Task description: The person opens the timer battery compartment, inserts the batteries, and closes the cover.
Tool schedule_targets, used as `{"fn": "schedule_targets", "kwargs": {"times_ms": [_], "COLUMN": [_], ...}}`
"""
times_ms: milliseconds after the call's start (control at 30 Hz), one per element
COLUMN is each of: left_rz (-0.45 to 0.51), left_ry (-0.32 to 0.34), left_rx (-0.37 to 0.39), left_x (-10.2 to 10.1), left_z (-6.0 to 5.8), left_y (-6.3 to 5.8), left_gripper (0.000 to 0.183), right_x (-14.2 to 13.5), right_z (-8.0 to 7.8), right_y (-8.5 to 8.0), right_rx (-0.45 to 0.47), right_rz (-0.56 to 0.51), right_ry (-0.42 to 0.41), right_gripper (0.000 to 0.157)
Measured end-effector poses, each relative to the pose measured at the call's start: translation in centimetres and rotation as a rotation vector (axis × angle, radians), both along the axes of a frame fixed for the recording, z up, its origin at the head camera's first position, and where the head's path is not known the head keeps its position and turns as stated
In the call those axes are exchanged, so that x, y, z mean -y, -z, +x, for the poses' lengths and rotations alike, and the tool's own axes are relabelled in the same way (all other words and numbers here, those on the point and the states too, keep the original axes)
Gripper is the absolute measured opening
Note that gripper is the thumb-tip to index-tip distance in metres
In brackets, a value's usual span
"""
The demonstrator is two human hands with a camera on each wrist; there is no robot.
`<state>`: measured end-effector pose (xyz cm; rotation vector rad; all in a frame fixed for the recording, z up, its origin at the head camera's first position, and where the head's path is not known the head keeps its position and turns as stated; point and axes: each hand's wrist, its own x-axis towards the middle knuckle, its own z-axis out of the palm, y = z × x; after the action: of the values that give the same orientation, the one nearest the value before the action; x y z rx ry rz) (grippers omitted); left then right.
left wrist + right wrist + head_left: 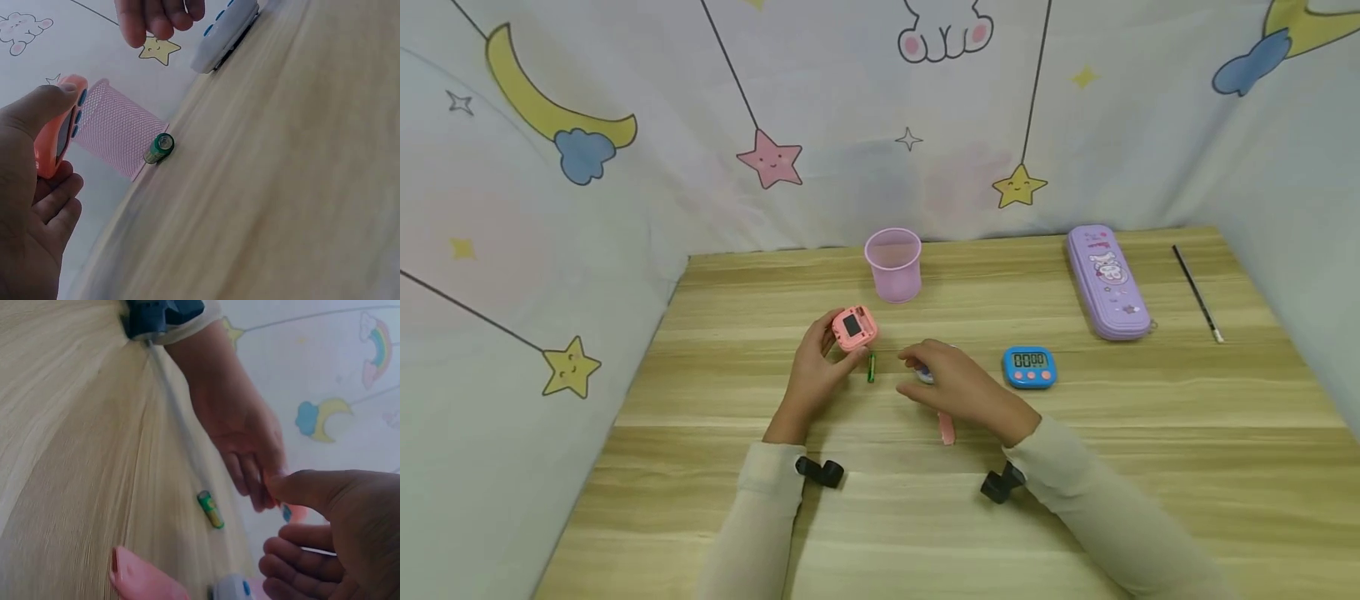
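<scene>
Raised above the table, the left hand (818, 367) grips a pink digital timer (854, 328) between thumb and fingers. A dark rectangle and a recessed slot show on its upper face, and blue buttons show in the left wrist view. Just below it lies a green battery (871, 367) on the table. The right hand (958, 385) hovers to the right of the battery, fingers loosely bent and apart from the thumb, with nothing between them. Beneath that hand is a white timer (225, 34) with blue buttons, mostly hidden in the head view. A small pink plastic piece (947, 428) lies nearer the front.
A pink mesh cup (898, 279) stands at the back. To the right of the right hand lies a blue timer (1030, 367) reading 00 00. Farther right are a purple pencil case (1108, 283) and a dark pencil (1197, 292). A printed curtain (850, 100) borders the table.
</scene>
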<state>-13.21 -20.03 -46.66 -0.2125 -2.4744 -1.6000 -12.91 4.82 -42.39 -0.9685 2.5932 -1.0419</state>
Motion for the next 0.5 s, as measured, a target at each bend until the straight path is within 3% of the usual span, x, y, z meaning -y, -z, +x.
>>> {"fn": "schedule_targets", "kwargs": {"times_ms": [300,500], "left_rz": [0.018,0.029], "left_ry": [-0.024,-0.042], "left_rx": [0.028,0.024], "left_x": [0.6,0.7], "left_z": [-0.1,-0.2], "left_y": [1.0,1.0], "left_gripper": [0.081,0.081], "right_x": [2.3,3.3], "right_z": [-0.3,-0.4], "right_y": [0.6,1.1], "right_rx": [-0.031,-0.056], "right_rz": [0.051,0.103], "right_ry": [-0.025,-0.014], "right_gripper": [0.056,0.058]}}
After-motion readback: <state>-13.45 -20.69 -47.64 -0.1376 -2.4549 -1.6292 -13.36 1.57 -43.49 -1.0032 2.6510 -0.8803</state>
